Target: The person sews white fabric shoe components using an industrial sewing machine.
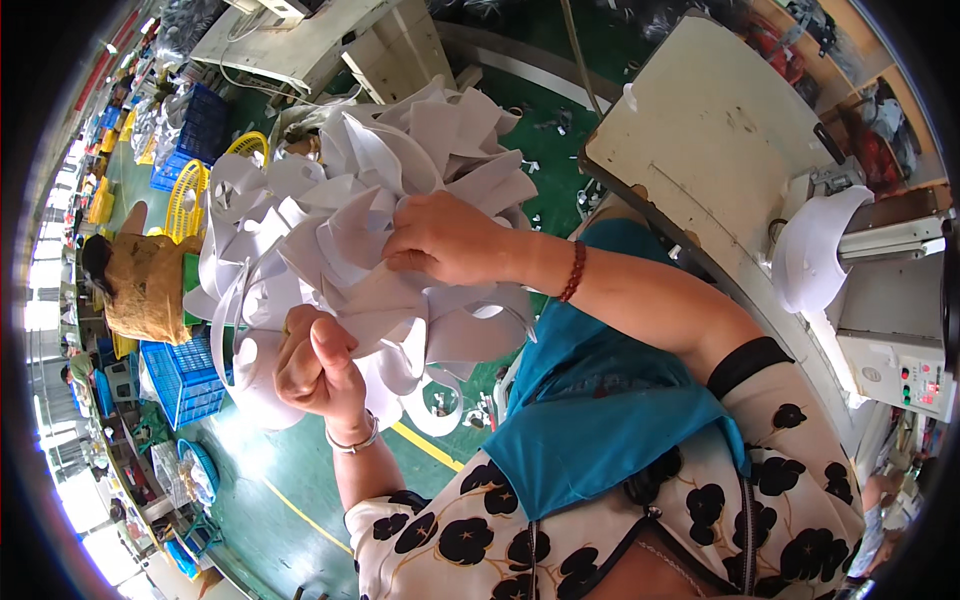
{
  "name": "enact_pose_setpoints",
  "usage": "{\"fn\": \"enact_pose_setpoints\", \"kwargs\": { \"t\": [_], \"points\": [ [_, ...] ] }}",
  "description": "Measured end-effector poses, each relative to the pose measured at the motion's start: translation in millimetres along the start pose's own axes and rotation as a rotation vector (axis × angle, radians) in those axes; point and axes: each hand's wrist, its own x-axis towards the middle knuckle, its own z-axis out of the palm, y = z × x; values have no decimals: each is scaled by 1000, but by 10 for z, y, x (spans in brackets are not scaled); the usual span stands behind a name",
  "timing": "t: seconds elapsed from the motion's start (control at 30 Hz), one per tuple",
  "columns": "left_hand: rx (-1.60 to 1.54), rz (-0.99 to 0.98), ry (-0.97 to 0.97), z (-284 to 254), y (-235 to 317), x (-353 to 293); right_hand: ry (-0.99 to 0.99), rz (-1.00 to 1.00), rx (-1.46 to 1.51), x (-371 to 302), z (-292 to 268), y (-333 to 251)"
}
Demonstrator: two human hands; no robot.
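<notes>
Right, nearest to my view sit the patterned top [465, 538] and the blue apron [610, 410] of the person wearing the camera. Just beyond, on the left, I see the left hand [318, 370], a silver bangle [356, 441] at its wrist; its fingers are curled in with the thumb laid against them. A curved white piece [378, 308] runs up to that hand, though I cannot tell how firmly it is gripped. A little farther and to the right, the right hand [450, 238], wearing dark red beads [574, 272], has its thumb and fingertips drawn close together on the white material.

Both hands are at the near side of a large, loose heap of white pieces [345, 225], many bent into curls. On the right stands a machine [890, 350], with another white piece [815, 250] beside it, and beyond that a pale worktable [700, 130]. To the left, on the green floor [270, 490], I make out a blue crate [187, 382], then a yellow basket [186, 198] farther off. Farthest is another pale table [300, 45].
</notes>
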Motion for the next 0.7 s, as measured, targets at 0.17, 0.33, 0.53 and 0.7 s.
{"fn": "enact_pose_setpoints", "kwargs": {
  "t": [0.17,0.33,0.53,0.7],
  "points": [
    [-149,337,85,-127,389,140,61,264,-29,-100,-55,400],
    [-380,433,110,-376,506,154,96,125,-21,61,37,152],
    [0,190,441,30,592,437,163,126,-8,-80,-81,81],
    [38,204,201,179,737,514,334,-15,28,-138,-549,-295]
  ]
}}
